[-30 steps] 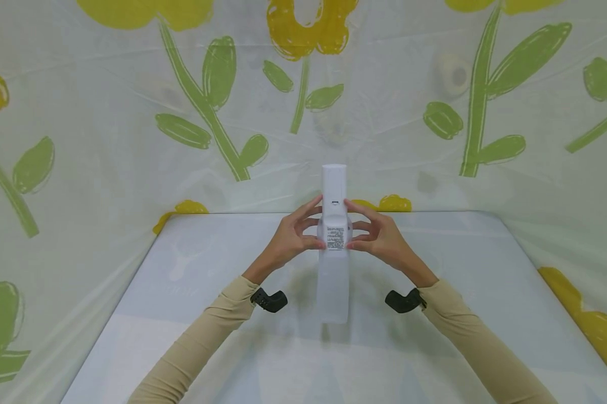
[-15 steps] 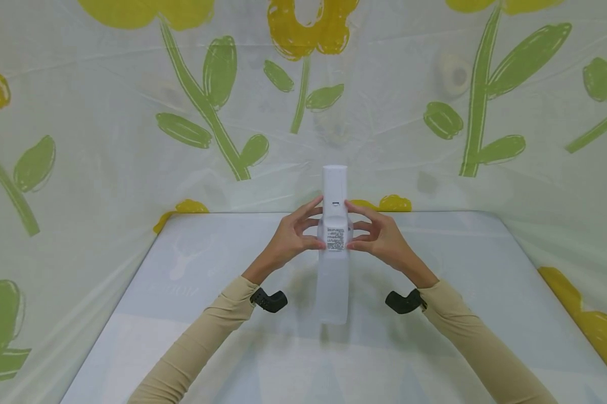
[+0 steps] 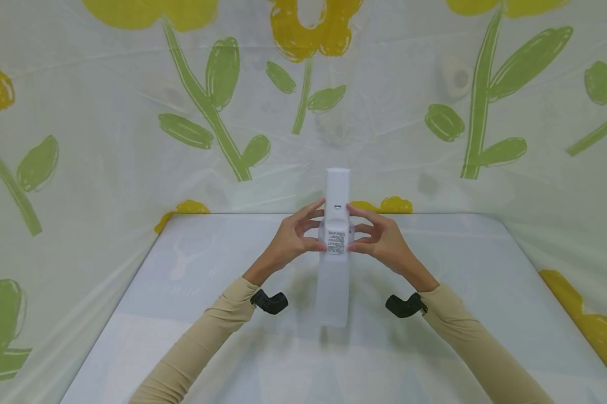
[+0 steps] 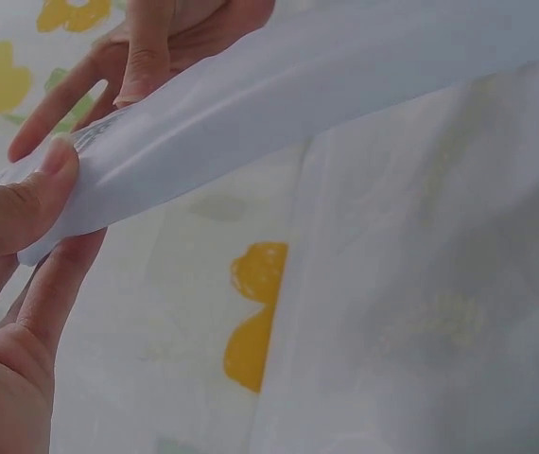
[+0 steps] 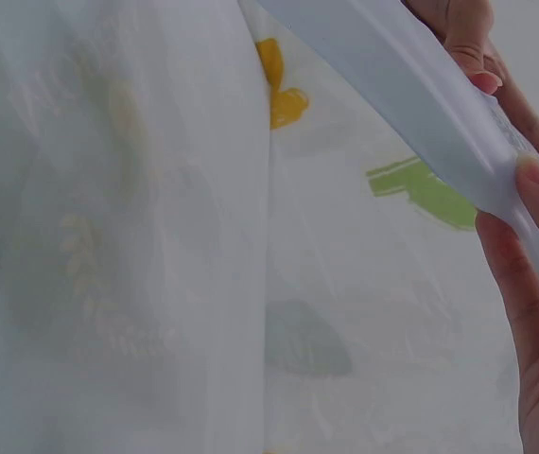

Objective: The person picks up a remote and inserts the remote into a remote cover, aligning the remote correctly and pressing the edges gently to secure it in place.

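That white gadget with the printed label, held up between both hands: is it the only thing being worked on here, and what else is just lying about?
In hand:
- white gadget, standing upright
- left hand, fingertips pinching one side of it
- right hand, fingertips pinching the other side

Just around:
- table under a pale cover
- flowered sheet draped behind and to the sides
- black wrist mounts

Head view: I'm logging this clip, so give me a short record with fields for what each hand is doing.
Held thing: white device in a clear plastic sleeve, upright over the table
Left hand: pinches the sleeve's left edge
Right hand: pinches the sleeve's right edge
Backdrop: flower-print sheet
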`<state>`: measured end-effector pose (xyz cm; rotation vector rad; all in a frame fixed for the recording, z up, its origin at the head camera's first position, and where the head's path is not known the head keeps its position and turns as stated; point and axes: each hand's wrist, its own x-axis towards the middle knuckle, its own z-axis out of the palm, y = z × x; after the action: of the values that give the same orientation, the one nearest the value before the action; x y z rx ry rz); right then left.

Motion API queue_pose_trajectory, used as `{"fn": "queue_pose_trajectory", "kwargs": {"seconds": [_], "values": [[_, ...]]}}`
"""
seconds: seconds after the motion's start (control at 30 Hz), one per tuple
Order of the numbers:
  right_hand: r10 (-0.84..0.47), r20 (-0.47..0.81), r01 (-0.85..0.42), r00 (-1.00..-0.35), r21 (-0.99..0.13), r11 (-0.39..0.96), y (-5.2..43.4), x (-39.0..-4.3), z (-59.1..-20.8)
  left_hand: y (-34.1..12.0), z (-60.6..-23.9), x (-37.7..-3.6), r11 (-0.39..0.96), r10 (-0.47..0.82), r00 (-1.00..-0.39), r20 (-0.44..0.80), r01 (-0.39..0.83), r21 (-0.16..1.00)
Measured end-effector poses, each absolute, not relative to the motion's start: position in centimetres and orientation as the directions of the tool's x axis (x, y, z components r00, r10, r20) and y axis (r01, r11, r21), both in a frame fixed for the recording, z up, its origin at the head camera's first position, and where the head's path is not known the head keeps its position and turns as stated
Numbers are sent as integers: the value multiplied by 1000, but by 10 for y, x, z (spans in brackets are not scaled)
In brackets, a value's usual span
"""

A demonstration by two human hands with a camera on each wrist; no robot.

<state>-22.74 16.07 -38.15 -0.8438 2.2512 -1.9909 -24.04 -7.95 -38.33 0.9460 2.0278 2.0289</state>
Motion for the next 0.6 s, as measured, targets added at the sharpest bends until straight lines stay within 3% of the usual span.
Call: {"fn": "queue_pose_trajectory", "kwargs": {"seconds": [0.6], "values": [[-408,344,-377,-845,-926,1,159,-224,-380,-81,-384,-238,-69,473,-821,320,328,942]]}}
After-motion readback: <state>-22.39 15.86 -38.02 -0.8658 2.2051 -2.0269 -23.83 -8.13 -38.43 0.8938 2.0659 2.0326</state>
